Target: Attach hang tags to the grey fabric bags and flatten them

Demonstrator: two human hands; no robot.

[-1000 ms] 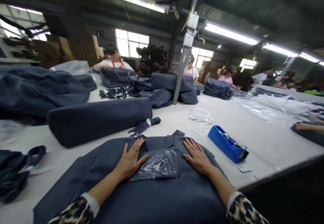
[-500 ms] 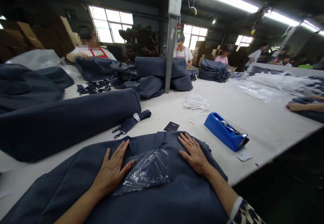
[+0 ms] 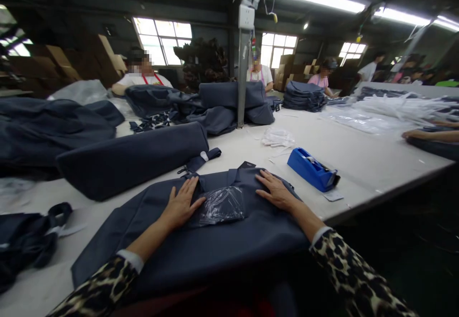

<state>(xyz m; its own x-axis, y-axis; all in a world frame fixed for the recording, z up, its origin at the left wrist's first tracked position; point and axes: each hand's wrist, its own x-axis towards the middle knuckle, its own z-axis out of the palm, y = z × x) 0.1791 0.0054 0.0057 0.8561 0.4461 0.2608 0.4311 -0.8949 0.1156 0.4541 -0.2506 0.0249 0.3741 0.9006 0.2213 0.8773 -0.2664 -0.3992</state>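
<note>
A large dark blue bag [image 3: 222, 245] lies flattened at the table's near edge. On top of it rests a clear plastic packet [image 3: 223, 205] with something dark inside. My left hand [image 3: 182, 203] lies on the bag with fingers stretched out, its thumb at the packet's left edge. Spread flat on the bag's right part is my right hand [image 3: 275, 190], apart from the packet. Just beyond the bag are a dark card [image 3: 247, 165], partly covered, and a strap [image 3: 201, 160] with a metal clip.
A blue tape dispenser [image 3: 311, 169] stands to the right. Another dark bag [image 3: 136, 159] lies behind on the left, with straps [image 3: 36, 240] nearer. A metal post [image 3: 242, 78] rises from the table. Co-workers stand across it; another person's hand [image 3: 416, 135] is at far right.
The view has drawn back and shows more of the table's left side and both my sleeves. The bag covers more of the dark card. My hands stay flat on the bag.
</note>
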